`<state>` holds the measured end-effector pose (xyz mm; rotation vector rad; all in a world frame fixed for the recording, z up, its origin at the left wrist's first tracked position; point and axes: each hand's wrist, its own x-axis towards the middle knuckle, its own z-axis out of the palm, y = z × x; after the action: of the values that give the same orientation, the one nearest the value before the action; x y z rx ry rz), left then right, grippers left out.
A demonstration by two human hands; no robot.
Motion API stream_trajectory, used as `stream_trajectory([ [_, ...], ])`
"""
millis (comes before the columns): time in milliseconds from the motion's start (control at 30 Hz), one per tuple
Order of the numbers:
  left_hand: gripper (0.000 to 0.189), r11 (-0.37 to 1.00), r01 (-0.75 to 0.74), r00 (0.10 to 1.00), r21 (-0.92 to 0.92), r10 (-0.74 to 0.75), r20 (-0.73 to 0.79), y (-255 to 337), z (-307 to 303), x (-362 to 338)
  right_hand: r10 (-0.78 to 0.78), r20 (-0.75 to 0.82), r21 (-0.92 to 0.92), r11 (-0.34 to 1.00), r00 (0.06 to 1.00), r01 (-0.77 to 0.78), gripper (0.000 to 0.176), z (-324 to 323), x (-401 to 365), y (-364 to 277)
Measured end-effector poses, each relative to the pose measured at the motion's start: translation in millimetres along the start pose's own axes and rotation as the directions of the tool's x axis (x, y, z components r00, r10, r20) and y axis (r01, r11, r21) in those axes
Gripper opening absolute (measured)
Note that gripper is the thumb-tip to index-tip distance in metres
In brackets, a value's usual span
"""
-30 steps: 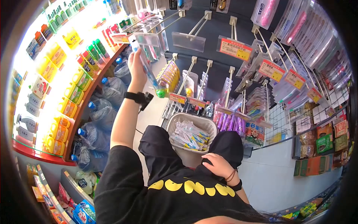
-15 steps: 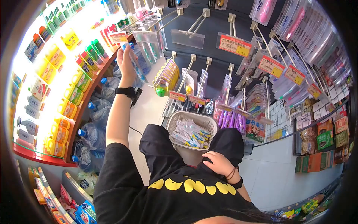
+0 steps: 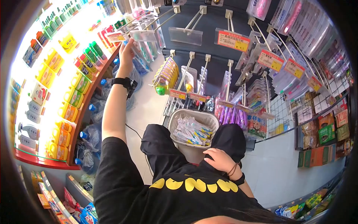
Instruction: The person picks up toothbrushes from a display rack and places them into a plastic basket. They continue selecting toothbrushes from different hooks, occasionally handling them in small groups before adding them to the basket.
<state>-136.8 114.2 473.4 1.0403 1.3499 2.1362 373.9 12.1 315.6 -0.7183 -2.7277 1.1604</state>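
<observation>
My left hand (image 3: 127,52) is raised at the end of a rack hook on the left, its fingers closed around the upper part of a clear packaged toothbrush (image 3: 141,59). A red and yellow price tag (image 3: 116,36) sits just above the fingertips. Other packaged toothbrushes (image 3: 152,48) hang right beside it. My right hand (image 3: 219,159) lies over my right knee, fingers stretched out, holding nothing. Between my knees stands a grey plastic basket (image 3: 214,118) with many packaged toothbrushes (image 3: 191,130) piled inside.
Bright shelves of bottles (image 3: 59,112) curve along the left, with large water bottles (image 3: 91,136) under them. Ahead, long metal hooks (image 3: 195,18) project from a dark panel (image 3: 212,43). Yellow packs (image 3: 166,75) and purple packs (image 3: 229,115) hang lower. A wire grid (image 3: 278,112) stands right.
My left hand has moved slightly up along the hook with the packaged toothbrush. The view has shifted a little. My right hand stays on the knee.
</observation>
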Motion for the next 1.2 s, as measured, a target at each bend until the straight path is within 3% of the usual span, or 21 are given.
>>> stream_trajectory([
  [33, 0.023, 0.988, 0.032, 0.999, -0.148, -0.026, 0.044, -1, 0, 1, -0.002, -0.005, -0.005, 1.0, 1.0, 0.002, 0.033, 1, -1, -1],
  [67, 0.023, 0.989, 0.038, 0.998, -0.143, -0.031, 0.049, -1, -2, -1, 0.001, -0.006, 0.003, 1.0, 1.0, -0.001, 0.033, 1, -1, -2],
  [133, 0.025, 0.94, 0.132, 0.967, -0.315, -0.053, 0.248, 1, -5, -8, 0.007, 0.004, 0.008, 1.0, 1.0, -0.007, 0.032, 0, -2, -4],
  [200, 0.034, 0.935, 0.143, 0.965, -0.325, -0.059, 0.256, 4, 0, -17, -0.001, -0.003, 0.008, 1.0, 1.0, 0.001, 0.031, -1, -5, -4],
  [267, 0.036, 0.87, 0.158, 0.987, -0.466, -0.124, 0.102, 5, 2, -21, 0.005, -0.012, -0.012, 1.0, 1.0, -0.006, 0.031, 1, -7, -3],
  [467, 0.03, 0.98, 0.109, 0.994, -0.164, -0.112, -0.009, 6, -3, -15, 0.022, -0.065, -0.004, 1.0, 0.998, -0.022, 0.028, 14, -7, 6],
  [567, 0.028, 0.999, 0.026, 0.999, 0.024, -0.025, -0.037, 12, 1, -16, 0.033, -0.06, 0.023, 0.999, 0.998, -0.032, 0.029, 18, -7, 8],
  [733, 0.025, 0.997, 0.058, 0.992, -0.06, -0.064, -0.105, 5, -5, -16, 0.048, 0.0, 0.008, 0.999, 0.999, -0.048, 0.028, 14, -2, 10],
  [800, 0.024, 0.974, 0.077, 0.973, -0.213, -0.12, -0.196, -4, -9, -17, 0.036, -0.012, 0.016, 0.999, 0.999, -0.035, 0.028, 17, -1, 16],
  [933, 0.026, 0.988, 0.116, 0.986, -0.104, -0.127, -0.112, -4, -1, -17, 0.047, -0.054, -0.03, 0.998, 0.997, -0.049, 0.028, 15, -3, 21],
  [1067, 0.024, 0.995, 0.057, 0.978, -0.081, -0.072, -0.196, 4, 11, -13, 0.065, -0.026, -0.037, 0.997, 0.998, -0.066, 0.029, 16, -2, 22],
  [1200, 0.018, 0.997, 0.041, 0.992, 0.062, -0.033, -0.121, 2, 6, -6, 0.07, -0.006, -0.037, 0.997, 0.998, -0.07, 0.028, 13, 0, 17],
])
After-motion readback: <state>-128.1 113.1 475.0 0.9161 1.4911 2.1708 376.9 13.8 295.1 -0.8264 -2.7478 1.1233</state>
